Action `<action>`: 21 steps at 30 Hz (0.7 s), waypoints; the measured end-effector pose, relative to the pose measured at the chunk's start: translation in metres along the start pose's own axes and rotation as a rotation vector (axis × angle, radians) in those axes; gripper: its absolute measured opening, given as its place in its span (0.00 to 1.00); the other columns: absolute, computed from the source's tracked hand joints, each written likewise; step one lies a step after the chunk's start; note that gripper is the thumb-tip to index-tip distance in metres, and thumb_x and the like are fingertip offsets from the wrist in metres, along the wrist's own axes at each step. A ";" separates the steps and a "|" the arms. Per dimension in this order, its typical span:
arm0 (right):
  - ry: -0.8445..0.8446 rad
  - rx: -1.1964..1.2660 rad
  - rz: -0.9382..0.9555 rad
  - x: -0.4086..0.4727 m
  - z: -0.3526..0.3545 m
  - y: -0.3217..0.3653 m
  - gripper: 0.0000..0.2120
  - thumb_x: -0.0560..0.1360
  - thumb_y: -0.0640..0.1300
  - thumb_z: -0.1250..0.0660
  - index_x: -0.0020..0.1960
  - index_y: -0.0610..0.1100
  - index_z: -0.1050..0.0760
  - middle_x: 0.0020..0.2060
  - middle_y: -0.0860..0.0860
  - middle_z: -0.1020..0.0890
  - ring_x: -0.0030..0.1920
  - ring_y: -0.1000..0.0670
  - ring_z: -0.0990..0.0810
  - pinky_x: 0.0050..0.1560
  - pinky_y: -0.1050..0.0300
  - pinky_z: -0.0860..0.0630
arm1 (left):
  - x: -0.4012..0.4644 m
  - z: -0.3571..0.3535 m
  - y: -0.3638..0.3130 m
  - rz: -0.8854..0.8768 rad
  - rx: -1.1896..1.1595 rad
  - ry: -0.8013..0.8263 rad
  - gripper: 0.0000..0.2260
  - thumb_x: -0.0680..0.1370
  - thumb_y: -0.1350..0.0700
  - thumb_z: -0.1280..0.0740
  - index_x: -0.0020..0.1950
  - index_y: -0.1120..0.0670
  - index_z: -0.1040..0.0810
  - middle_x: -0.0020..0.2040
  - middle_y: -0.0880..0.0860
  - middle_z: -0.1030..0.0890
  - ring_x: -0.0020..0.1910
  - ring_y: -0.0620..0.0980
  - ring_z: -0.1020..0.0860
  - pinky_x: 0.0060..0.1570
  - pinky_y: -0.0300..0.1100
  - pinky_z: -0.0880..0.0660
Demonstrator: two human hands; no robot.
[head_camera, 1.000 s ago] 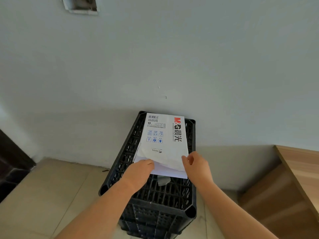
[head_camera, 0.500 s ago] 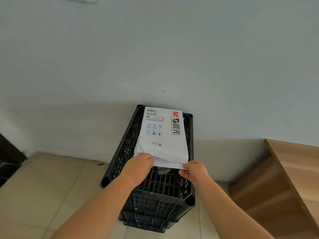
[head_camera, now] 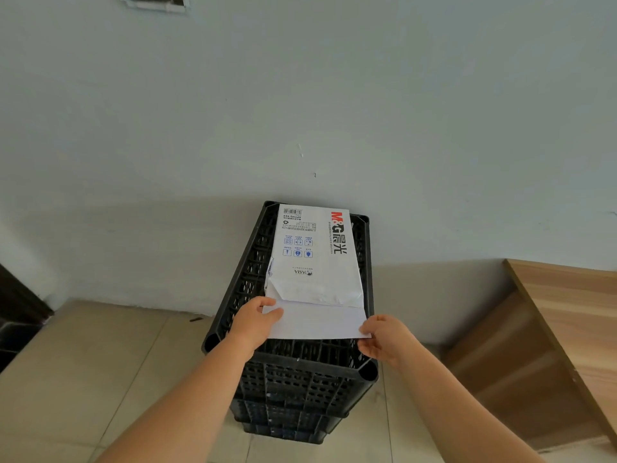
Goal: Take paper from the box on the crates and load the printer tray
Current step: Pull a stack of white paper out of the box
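A white paper pack (head_camera: 314, 252) with red and black print lies on top of stacked black plastic crates (head_camera: 300, 379) against the wall. Its near end is torn open, and a thin stack of white sheets (head_camera: 317, 320) sticks out toward me. My left hand (head_camera: 255, 324) pinches the left near corner of the sheets. My right hand (head_camera: 384, 335) pinches their right near corner. No printer is in view.
A pale wall rises right behind the crates. A wooden desk (head_camera: 567, 312) stands at the right, its side panel close to the crates. Beige floor tiles (head_camera: 83, 379) spread to the left, with a dark piece of furniture (head_camera: 20, 315) at the left edge.
Both hands took hold of the sheets at the pack's open end and have drawn them partly out toward me. My right hand shifted from on top of the pack to the sheets' right corner.
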State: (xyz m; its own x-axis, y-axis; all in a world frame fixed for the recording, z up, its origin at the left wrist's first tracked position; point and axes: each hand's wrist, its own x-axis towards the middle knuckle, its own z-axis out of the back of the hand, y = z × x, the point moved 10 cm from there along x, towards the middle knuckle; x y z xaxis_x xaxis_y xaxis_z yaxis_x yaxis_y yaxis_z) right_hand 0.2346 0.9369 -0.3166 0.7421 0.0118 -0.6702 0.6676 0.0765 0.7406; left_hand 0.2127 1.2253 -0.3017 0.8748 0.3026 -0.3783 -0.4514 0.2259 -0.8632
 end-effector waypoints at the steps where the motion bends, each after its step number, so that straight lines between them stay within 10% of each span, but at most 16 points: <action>1: 0.005 -0.042 0.002 -0.003 0.000 -0.001 0.05 0.75 0.30 0.36 0.48 0.38 0.30 0.39 0.40 0.23 0.29 0.46 0.24 0.30 0.55 0.22 | -0.001 0.000 0.002 0.011 0.002 -0.003 0.13 0.76 0.55 0.31 0.60 0.51 0.25 0.66 0.55 0.29 0.56 0.50 0.28 0.51 0.43 0.29; 9: -0.083 -0.779 0.371 -0.019 -0.018 0.025 0.12 0.77 0.50 0.37 0.60 0.54 0.33 0.49 0.49 0.25 0.37 0.51 0.23 0.33 0.62 0.29 | -0.013 -0.001 -0.005 -0.066 0.186 -0.006 0.18 0.75 0.61 0.30 0.65 0.54 0.26 0.65 0.57 0.28 0.55 0.52 0.28 0.49 0.38 0.30; 15: -0.153 -0.776 0.396 -0.012 -0.017 0.023 0.17 0.79 0.43 0.39 0.67 0.49 0.27 0.60 0.45 0.26 0.40 0.51 0.24 0.32 0.65 0.31 | -0.019 0.001 -0.018 -0.118 0.307 -0.087 0.20 0.76 0.60 0.31 0.67 0.57 0.27 0.65 0.57 0.29 0.58 0.54 0.27 0.50 0.39 0.28; 21: -0.158 -0.623 0.281 -0.010 -0.007 0.014 0.20 0.75 0.37 0.37 0.65 0.49 0.25 0.49 0.51 0.23 0.34 0.52 0.25 0.29 0.65 0.27 | -0.022 0.001 -0.008 -0.031 0.234 -0.020 0.22 0.73 0.65 0.31 0.67 0.55 0.27 0.64 0.57 0.28 0.52 0.52 0.28 0.46 0.40 0.28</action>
State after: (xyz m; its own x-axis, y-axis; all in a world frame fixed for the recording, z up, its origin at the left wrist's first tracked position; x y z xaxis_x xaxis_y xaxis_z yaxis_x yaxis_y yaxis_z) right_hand 0.2359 0.9451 -0.2997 0.9127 -0.0263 -0.4078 0.3257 0.6495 0.6871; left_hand 0.1967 1.2175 -0.2864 0.8863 0.3102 -0.3438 -0.4548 0.4435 -0.7723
